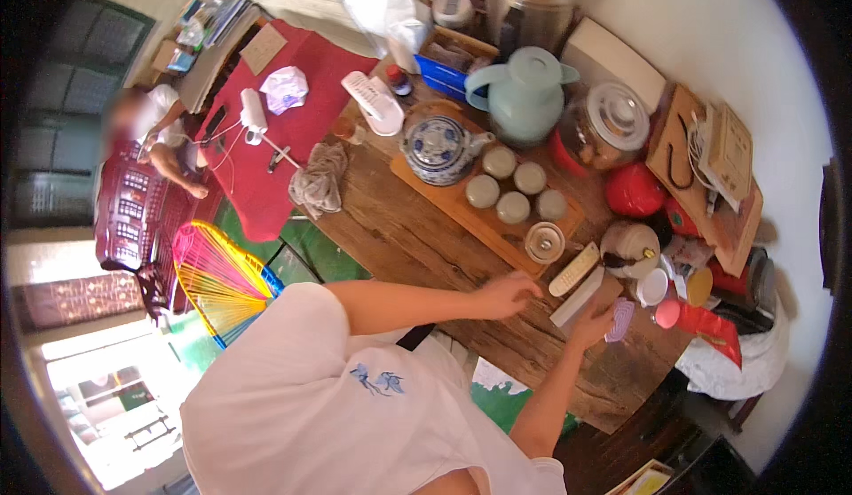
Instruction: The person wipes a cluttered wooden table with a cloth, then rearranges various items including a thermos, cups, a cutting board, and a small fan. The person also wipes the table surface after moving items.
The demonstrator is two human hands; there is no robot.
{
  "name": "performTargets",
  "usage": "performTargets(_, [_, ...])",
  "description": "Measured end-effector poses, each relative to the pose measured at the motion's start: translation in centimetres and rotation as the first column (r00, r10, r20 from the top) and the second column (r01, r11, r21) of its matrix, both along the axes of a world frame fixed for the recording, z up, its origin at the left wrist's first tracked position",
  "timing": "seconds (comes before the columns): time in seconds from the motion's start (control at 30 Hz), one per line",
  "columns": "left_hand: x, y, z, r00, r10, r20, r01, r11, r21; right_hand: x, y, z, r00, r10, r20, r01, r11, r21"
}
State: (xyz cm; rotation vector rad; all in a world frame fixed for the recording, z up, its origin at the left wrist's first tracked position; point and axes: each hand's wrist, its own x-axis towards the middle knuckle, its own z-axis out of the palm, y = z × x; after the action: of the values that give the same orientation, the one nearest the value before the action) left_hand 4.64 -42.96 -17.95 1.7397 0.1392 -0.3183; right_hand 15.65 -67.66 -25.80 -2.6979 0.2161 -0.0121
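Note:
On the near side of the wooden table, my right hand (591, 325) grips a small flat box (579, 298) with a pale side and a brown face. My left hand (510, 296) hovers over the tabletop left of the box, fingers loosely bent and apart, holding nothing. Between the hands and the tea things lies a cream remote control (574, 270). A small purple patterned packet (620, 319) is beside my right fingers. Farther back, a wooden tea tray (426, 176) carries a blue-and-white teapot (437, 149), several grey-green cups (513, 207) and a round lidded bowl (544, 243).
Behind the tray stand a pale green thermos jug (527, 96) and a clear lidded jar (612, 118). Jars, a red bag (710, 331) and a wooden board (688, 158) crowd the right. A crumpled cloth (319, 180) hangs at the table's left edge. Another person (164, 127) sits far left.

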Motion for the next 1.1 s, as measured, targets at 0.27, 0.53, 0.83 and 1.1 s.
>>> performTargets(0.27, [-11.3,25.4,3.7,0.697,0.601,0.391,-0.704,0.469,0.534,-4.1,8.4,10.0,0.901,0.053,0.430,-0.095,0.993,0.076])
performTargets(0.53, [-11.0,40.4,1.4,0.726,0.532,0.436,-0.669,0.402,0.625,-7.0,33.1,16.1,0.674,0.603,0.427,-0.707,0.694,0.135])
performTargets(0.83, [-8.6,45.5,0.6,0.771,0.597,0.223,-0.627,0.650,0.428,-5.3,56.2,13.2,0.605,0.776,0.179,-0.793,0.565,0.229])
performTargets(1.1, [-2.4,54.7,1.2,0.798,0.513,0.318,-0.599,0.732,0.323,-8.0,55.0,13.1,0.633,0.767,0.108,-0.742,0.560,0.368])
